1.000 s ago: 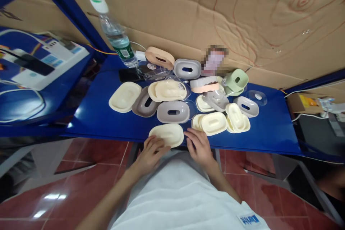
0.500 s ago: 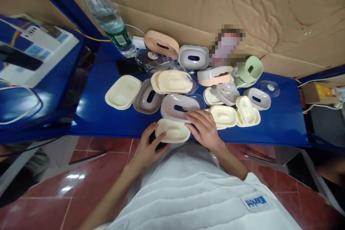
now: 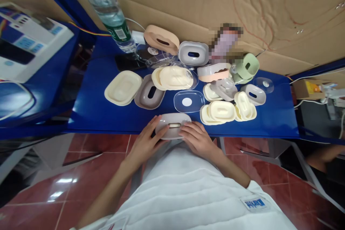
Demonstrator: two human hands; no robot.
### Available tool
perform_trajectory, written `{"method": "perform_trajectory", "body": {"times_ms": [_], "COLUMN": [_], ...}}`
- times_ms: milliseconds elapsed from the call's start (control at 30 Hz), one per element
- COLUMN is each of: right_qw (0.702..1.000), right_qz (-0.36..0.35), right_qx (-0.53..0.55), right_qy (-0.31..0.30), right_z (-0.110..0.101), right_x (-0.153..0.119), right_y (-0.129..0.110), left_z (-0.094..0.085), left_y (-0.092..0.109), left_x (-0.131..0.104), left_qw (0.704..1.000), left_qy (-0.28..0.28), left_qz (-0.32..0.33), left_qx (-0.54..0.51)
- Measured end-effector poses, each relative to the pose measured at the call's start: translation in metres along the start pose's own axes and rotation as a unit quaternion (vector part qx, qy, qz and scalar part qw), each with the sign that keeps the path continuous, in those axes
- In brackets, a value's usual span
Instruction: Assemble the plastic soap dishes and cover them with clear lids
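Observation:
A grey oval plastic dish with a slot [image 3: 174,118] sits at the table's front edge, close to my body. Cream colour shows through its slot, so the cream dish appears to be under it, otherwise hidden. My left hand [image 3: 147,138] grips the grey dish's left end, thumb at the near side. Curled over its right end is my right hand [image 3: 196,136], fingers near the slot. Just beyond lies a clear oval lid with a round white sticker [image 3: 188,102]. A darker grey slotted dish [image 3: 149,97] and a cream dish [image 3: 123,87] lie to the left.
Several cream dishes [image 3: 222,110] are piled on the right, with a green slotted piece [image 3: 246,66] behind them. A peach slotted piece [image 3: 161,39] and a water bottle [image 3: 114,21] stand at the back against cardboard. The blue table's [image 3: 94,120] front edge is by my waist.
The grey slotted dish has come toward me, off the clear lid and onto the cream dish. My right hand has moved nearer with it; both hands now hold its ends.

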State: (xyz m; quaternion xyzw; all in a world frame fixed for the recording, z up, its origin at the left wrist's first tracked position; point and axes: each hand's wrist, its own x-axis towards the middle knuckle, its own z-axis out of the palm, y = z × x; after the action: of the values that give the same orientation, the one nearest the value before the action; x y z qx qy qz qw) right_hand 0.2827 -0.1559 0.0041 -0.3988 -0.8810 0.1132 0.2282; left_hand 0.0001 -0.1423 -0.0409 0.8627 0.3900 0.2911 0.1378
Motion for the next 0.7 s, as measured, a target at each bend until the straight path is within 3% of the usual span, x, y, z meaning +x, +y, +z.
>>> {"method": "perform_trajectory", "body": {"times_ms": [433, 600, 700], "right_qw": [0.999, 0.998, 0.995], "right_qz": [0.021, -0.023, 0.031], "right_qx": [-0.023, -0.058, -0.091], "right_qy": [0.033, 0.027, 0.029], "right_z": [0.015, -0.002, -0.021], "right_x": [-0.022, -0.017, -0.002], "right_y": [0.014, 0.024, 0.041], "left_z": [-0.003, -0.003, -0.005], "left_y": [0.006, 0.006, 0.006], "left_x": [0.015, 0.017, 0.017], "left_qw": [0.999, 0.998, 0.998], "left_qy": [-0.044, -0.044, -0.048], "left_qz": [0.002, 0.014, 0.019], "left_qx": [0.023, 0.037, 0.037]}}
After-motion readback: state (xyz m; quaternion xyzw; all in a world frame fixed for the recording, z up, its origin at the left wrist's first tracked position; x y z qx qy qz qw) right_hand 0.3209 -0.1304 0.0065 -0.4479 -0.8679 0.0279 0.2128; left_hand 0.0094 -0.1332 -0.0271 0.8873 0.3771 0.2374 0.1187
